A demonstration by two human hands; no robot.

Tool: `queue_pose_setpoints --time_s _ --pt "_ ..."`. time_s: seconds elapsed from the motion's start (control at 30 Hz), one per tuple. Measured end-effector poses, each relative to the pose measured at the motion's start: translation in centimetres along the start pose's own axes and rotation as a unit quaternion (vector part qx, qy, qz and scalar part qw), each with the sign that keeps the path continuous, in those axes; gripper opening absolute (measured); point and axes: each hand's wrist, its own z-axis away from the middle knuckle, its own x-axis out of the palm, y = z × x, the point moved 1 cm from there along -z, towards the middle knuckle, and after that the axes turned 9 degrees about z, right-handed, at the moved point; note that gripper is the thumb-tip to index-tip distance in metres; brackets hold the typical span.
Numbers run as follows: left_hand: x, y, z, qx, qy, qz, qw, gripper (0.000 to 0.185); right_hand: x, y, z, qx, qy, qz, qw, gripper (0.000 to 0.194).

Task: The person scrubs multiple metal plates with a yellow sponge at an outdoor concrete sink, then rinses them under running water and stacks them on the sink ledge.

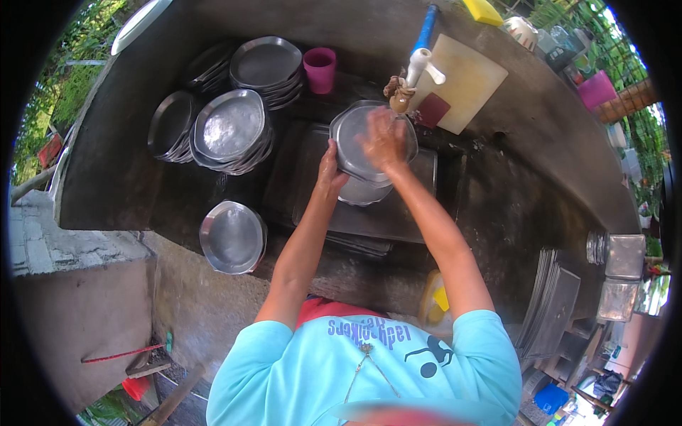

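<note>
My left hand (331, 169) grips the near left rim of a round metal pan (349, 139), thumb along its edge. Across the inside of that pan lies my right hand (384, 139), fingers apart and slightly blurred, with nothing visible in it. The pan is under a tap (420, 66) with a white handle and a blue pipe; cloth is wrapped around the spout. A second metal pan (365, 191) shows partly beneath the held one. Both are above a large flat metal tray (314, 215) in the dark concrete sink (495, 197).
Stacked metal pans (230, 125) stand at the left, with a single pan (233, 237) nearer me. A pink cup (319, 70) is at the back. Behind the tap leans a cutting board (469, 80). Flat metal trays (554, 303) lean at the right. A yellow sponge (441, 298) lies near my right arm.
</note>
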Motion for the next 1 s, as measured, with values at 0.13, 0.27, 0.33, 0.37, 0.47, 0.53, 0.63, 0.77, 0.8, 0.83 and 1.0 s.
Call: queue_pose_setpoints --time_s 0.13,0.27,0.33,0.37,0.47,0.53,0.63,0.77,0.8,0.83,1.0 --pt "-0.8 -0.1 -0.4 0.015 0.008 0.011 1.000 0.046 -0.7 -0.4 1.6 -0.105 -0.015 -0.109 0.988 0.074" --pt "-1.6 -0.5 0.3 0.013 0.000 -0.001 1.000 0.054 -1.0 4.9 -1.8 0.153 -0.098 -0.173 0.968 0.064" --pt "-1.5 -1.5 0.7 -0.005 0.057 0.006 0.998 0.059 -1.2 8.1 -4.1 0.113 -0.173 -0.383 0.900 0.054" --pt "-1.0 -2.2 0.7 -0.001 0.025 -0.050 0.998 0.063 -1.9 9.3 -4.7 0.048 -0.165 -0.490 0.855 0.049" --pt "0.6 -2.9 0.1 -0.137 0.032 0.048 0.989 0.052 -5.8 10.5 -3.8 -0.060 -0.119 -0.540 0.831 0.036" --pt "1.9 -1.4 -0.8 -0.226 -0.088 0.046 0.969 0.046 -9.1 10.2 -1.5 -0.097 -0.107 -0.584 0.799 0.027" --pt "2.6 2.7 -1.4 -0.282 0.071 0.040 0.956 0.035 -11.0 10.8 1.7 -0.085 -0.167 -0.491 0.851 0.029" --pt "3.7 7.0 1.9 -0.042 0.042 -0.425 0.903 0.036 -5.1 9.9 5.6 -0.029 0.093 -0.325 0.941 0.055" --pt "3.9 7.6 3.8 0.035 0.052 -0.484 0.873 0.035 -2.5 9.4 6.1 0.041 0.121 -0.290 0.949 0.060" --pt "4.2 8.1 5.9 0.130 0.039 -0.531 0.836 0.035 0.6 8.5 6.8 0.187 0.023 -0.332 0.924 0.061" --pt "0.8 12.6 17.0 0.332 0.121 -0.578 0.735 0.038 11.1 4.3 9.4 0.349 -0.131 -0.268 0.888 0.051"
